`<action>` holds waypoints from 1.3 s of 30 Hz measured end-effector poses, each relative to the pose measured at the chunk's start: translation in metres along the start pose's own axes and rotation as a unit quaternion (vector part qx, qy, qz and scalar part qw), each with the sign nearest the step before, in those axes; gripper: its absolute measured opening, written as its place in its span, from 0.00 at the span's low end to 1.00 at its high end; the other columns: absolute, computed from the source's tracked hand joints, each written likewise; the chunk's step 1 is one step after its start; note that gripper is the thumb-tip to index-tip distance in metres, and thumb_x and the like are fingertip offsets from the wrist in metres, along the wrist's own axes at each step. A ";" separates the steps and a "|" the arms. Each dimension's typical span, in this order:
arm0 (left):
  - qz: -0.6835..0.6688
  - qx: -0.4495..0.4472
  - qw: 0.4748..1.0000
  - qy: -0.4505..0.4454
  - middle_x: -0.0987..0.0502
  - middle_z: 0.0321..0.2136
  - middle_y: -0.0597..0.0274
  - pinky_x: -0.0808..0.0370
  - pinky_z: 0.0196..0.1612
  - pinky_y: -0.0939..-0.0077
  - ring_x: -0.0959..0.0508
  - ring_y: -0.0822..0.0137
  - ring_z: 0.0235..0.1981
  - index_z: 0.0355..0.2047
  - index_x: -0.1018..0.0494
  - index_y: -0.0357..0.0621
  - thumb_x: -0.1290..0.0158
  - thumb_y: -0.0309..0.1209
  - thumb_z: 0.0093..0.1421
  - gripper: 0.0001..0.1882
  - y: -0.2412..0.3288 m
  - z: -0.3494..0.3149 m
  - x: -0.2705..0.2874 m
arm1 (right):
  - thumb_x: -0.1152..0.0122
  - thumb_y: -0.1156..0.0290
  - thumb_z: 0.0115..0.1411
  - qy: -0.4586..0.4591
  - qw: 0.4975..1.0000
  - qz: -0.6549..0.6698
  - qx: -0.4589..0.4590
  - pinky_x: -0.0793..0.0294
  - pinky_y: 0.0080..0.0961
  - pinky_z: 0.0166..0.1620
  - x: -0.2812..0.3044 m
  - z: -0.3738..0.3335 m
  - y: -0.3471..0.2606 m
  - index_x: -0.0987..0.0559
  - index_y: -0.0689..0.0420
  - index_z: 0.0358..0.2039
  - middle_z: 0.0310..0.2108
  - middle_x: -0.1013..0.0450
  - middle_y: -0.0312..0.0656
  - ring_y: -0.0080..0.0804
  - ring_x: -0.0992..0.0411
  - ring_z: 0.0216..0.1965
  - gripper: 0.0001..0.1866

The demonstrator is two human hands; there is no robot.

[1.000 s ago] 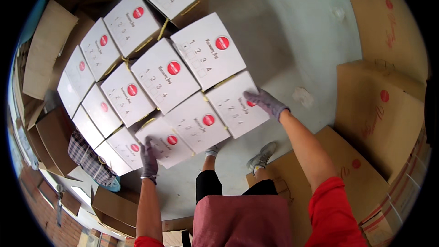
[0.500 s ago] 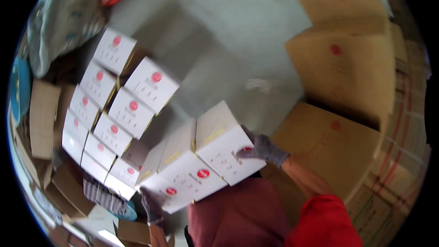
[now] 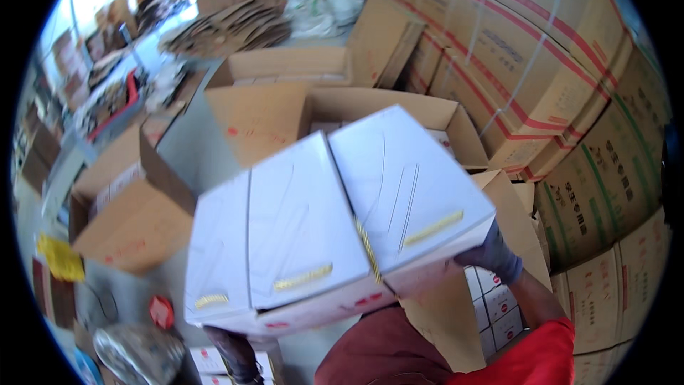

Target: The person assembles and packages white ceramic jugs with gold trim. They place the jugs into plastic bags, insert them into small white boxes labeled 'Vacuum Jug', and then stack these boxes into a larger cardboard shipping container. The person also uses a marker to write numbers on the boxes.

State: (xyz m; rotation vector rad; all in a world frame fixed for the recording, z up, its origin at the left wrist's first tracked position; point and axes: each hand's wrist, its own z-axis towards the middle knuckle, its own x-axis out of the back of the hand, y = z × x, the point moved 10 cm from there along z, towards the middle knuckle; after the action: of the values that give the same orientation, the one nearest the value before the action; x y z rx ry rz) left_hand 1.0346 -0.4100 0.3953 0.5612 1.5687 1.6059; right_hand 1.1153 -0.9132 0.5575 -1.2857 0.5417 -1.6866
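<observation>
A row of three white boxes, pressed side by side, is held up in front of me with the tops tilted toward me. Yellow rope handles show along the tops' near edges, and red marks run along the near side. My left hand, in a dark glove, supports the row from below at its near left end; its fingers are partly hidden under the boxes. My gloved right hand grips the lower right corner. Below my right forearm, an open carton holds several smaller white boxes with red marks.
Ahead are open brown cartons with white boxes inside, and another carton stands left. Tall carton stacks with red bands line the right. White boxes, a plastic-wrapped bundle and a red round object lie lower left.
The row of white boxes has been lifted and carried away from the white stacks on the left, in both hands. My view has swung right and up to the open cartons.
</observation>
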 end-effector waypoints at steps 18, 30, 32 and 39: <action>0.375 0.140 0.776 -0.487 0.23 0.20 0.59 0.29 0.29 0.70 0.26 0.71 0.23 0.29 0.24 0.28 0.58 0.57 0.66 0.36 -0.231 0.196 -0.674 | 0.52 0.45 0.65 0.016 0.804 0.201 -0.559 0.33 0.26 0.58 0.226 0.167 0.509 0.38 0.64 0.62 0.55 0.31 0.44 0.29 0.29 0.51 0.37; 0.297 0.273 0.752 -0.521 0.25 0.20 0.65 0.30 0.27 0.76 0.28 0.76 0.22 0.29 0.26 0.33 0.62 0.55 0.68 0.33 -0.388 0.171 -0.693 | 0.56 0.31 0.59 -0.075 0.798 0.126 -0.584 0.33 0.25 0.53 0.199 0.160 0.628 0.28 0.68 0.53 0.50 0.27 0.50 0.33 0.28 0.49 0.46; 0.295 0.262 0.752 -0.527 0.24 0.23 0.64 0.29 0.29 0.75 0.28 0.77 0.25 0.34 0.25 0.32 0.60 0.53 0.69 0.31 -0.388 0.155 -0.692 | 0.53 0.33 0.59 -0.060 0.808 0.085 -0.580 0.33 0.26 0.54 0.206 0.129 0.650 0.29 0.68 0.54 0.50 0.27 0.50 0.34 0.28 0.50 0.46; 0.195 0.449 0.673 -0.555 0.27 0.48 0.60 0.29 0.50 0.71 0.28 0.70 0.47 0.56 0.34 0.38 0.56 0.48 0.68 0.27 -0.450 0.047 -0.665 | 0.46 0.42 0.61 0.028 0.813 0.028 -0.582 0.33 0.31 0.57 0.215 0.044 0.671 0.30 0.63 0.56 0.53 0.28 0.48 0.39 0.30 0.54 0.37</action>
State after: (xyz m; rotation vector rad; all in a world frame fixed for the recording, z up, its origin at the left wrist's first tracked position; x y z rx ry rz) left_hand 1.5618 -0.9464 0.1104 2.0402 1.1084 0.2649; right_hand 1.4156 -1.4134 0.1599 -1.9895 1.8047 -1.2856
